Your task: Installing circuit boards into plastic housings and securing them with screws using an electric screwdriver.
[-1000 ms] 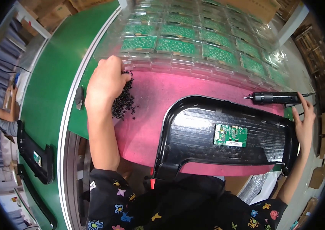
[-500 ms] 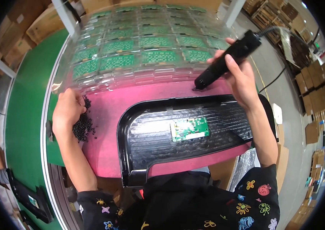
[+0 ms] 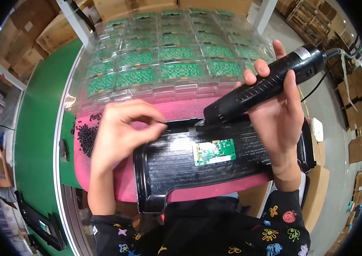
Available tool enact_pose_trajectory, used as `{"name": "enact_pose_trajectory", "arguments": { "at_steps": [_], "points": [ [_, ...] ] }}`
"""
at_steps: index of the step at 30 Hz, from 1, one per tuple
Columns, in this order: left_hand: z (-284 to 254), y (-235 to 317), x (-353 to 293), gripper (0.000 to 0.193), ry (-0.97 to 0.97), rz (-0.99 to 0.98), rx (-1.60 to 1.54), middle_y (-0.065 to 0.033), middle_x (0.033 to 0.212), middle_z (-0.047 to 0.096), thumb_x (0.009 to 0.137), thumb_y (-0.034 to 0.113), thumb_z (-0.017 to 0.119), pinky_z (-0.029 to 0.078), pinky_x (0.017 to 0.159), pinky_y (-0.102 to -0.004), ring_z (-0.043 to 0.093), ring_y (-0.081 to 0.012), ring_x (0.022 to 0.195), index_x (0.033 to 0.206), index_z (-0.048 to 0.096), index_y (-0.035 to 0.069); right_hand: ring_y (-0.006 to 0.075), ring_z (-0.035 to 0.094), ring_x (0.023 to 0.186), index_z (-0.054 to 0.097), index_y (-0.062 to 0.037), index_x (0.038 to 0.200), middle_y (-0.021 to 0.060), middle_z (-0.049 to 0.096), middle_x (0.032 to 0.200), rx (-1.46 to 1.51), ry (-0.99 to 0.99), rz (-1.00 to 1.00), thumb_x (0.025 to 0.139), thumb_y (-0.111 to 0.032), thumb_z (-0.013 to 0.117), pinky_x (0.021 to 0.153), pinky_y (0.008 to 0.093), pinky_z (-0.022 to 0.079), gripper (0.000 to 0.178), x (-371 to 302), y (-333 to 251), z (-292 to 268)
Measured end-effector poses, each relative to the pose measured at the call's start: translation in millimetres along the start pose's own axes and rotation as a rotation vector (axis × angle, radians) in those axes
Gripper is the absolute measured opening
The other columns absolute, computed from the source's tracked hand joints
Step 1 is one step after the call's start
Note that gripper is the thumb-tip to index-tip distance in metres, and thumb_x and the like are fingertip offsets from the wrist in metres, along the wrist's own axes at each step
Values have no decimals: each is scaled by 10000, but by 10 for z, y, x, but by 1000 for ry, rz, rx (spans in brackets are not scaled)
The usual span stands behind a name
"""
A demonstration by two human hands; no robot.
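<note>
I am holding a black electric screwdriver (image 3: 266,87) in my right hand (image 3: 281,115), my fingers (image 3: 251,70) wrapping closed around its barrel, and its tip is pressing down on the upper edge of the black plastic housing (image 3: 215,164) lying in front of me. My left hand (image 3: 119,132) is hovering just left of that housing's top left corner, with thumb and forefinger pinching together; I cannot tell whether a screw is sitting between them. A small green circuit board (image 3: 214,151) is resting in the middle of the housing. The housing is lying on a pink mat (image 3: 176,109) on the worktop. A heap of small black screws (image 3: 87,134) is sitting on the mat, left of the housing. Beyond the housing, clear trays of green circuit boards (image 3: 168,55) are spreading out in rows.
</note>
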State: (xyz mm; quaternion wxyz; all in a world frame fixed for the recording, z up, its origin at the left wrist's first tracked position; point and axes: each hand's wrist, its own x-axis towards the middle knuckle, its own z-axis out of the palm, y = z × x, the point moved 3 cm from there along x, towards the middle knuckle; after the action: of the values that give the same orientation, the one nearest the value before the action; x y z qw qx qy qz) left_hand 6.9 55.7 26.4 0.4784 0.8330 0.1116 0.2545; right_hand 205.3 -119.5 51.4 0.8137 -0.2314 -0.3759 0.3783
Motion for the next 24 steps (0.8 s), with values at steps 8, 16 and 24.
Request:
{"name": "enact_pose_trajectory", "arguments": {
  "at_steps": [8, 16, 24],
  "points": [
    [425, 101, 17, 147, -69, 265, -1, -115, 890, 709, 783, -7, 773, 569, 704, -308, 704, -222, 801, 919, 720, -14, 166, 487, 978, 212, -8, 1527, -11, 473, 1015, 0, 3, -19, 1020, -407, 507, 1038, 487, 368, 709, -155, 63, 60],
    [437, 40, -6, 135, 21, 195, -165, -124, 900, 715, 817, -62, 725, 567, 734, -284, 709, -197, 820, 946, 722, -20, 159, 494, 953, 310, -68, 1472, -20, 482, 996, 2, -38, -88, 971, -363, 617, 1041, 494, 346, 657, -238, 7, 25],
    [518, 40, -35, 225, -22, 61, -63, -103, 905, 758, 763, -62, 774, 592, 752, -267, 745, -168, 824, 981, 730, -24, 153, 505, 950, 337, -108, 1408, -27, 494, 983, -6, -96, -109, 945, -337, 669, 1039, 496, 351, 614, -249, -26, 21]
  ]
}}
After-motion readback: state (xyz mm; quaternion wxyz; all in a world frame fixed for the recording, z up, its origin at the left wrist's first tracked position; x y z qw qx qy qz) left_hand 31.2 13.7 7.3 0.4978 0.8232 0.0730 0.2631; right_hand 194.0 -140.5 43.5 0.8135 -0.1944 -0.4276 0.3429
